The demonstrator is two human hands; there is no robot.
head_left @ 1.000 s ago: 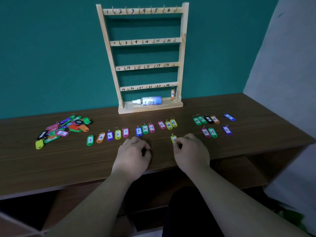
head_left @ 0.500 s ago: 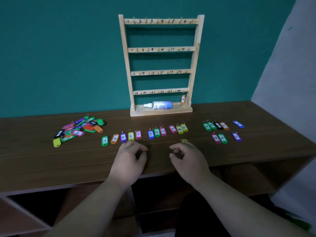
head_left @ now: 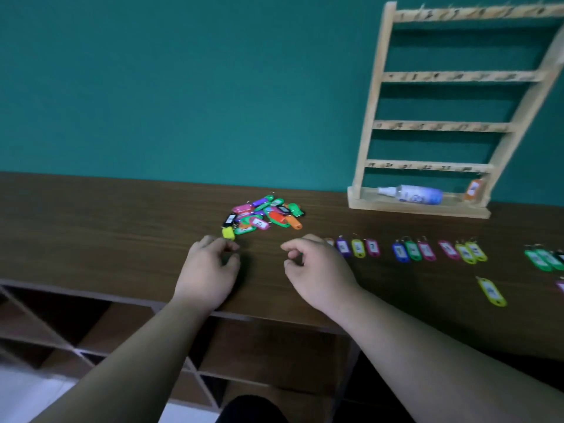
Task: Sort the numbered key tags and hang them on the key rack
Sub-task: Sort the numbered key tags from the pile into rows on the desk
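Observation:
A heap of mixed coloured key tags (head_left: 264,215) lies on the brown table (head_left: 106,227). My left hand (head_left: 210,265) hovers just in front of the heap, fingers loosely curled and holding nothing, its tips near a yellow tag (head_left: 228,232). My right hand (head_left: 317,267) is beside it, also loosely curled and holding nothing, covering the left end of a sorted row of tags (head_left: 412,250). One yellow tag (head_left: 491,291) lies alone nearer the front edge. The wooden key rack (head_left: 451,126) stands at the back right with one orange tag (head_left: 473,189) hanging on its lowest rail.
A spray bottle (head_left: 412,193) lies on the rack's base. More green tags (head_left: 543,259) run off the right edge. Open shelf compartments (head_left: 106,325) sit under the table. A teal wall stands behind.
The view has swung left, and both hands have moved left along the table to the heap. The yellow tag that was by my right hand now lies alone on the table.

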